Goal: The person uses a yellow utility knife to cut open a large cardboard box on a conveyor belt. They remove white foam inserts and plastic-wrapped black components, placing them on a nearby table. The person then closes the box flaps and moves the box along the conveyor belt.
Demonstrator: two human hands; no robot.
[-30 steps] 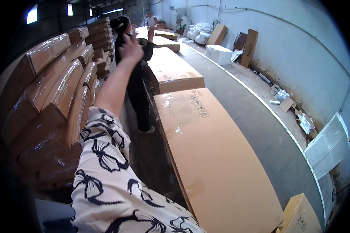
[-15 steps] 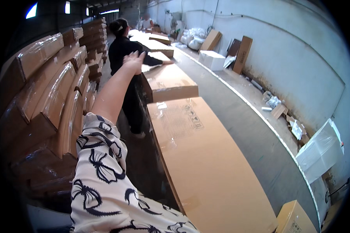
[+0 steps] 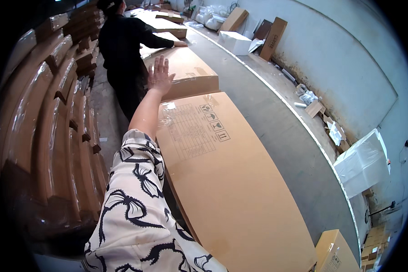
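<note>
My left hand (image 3: 160, 78) is stretched forward at the end of a cream sleeve with black bows. Its fingers are apart and nothing is in them. It appears over the near left end of a flat brown carton (image 3: 192, 68); whether the palm touches the cardboard I cannot tell. Closer to me lies a long taped carton (image 3: 231, 181), printed with handling symbols at its far end. Beside the further carton stands a co-worker in black (image 3: 124, 50), one hand (image 3: 180, 44) resting by the cartons. My right hand is out of the picture.
Tall stacks of wrapped cartons (image 3: 45, 136) line the left side. More cartons (image 3: 161, 25) continue the row ahead. Along the right runs a grey surface with a white edge (image 3: 285, 109). A white wrapped block (image 3: 365, 165) leans there, and a smaller carton (image 3: 335, 254) sits at lower right.
My left hand has swung right and lower in view, its fingers now spread over the further carton. My view has shifted, and the co-worker and carton row appear higher and further left.
</note>
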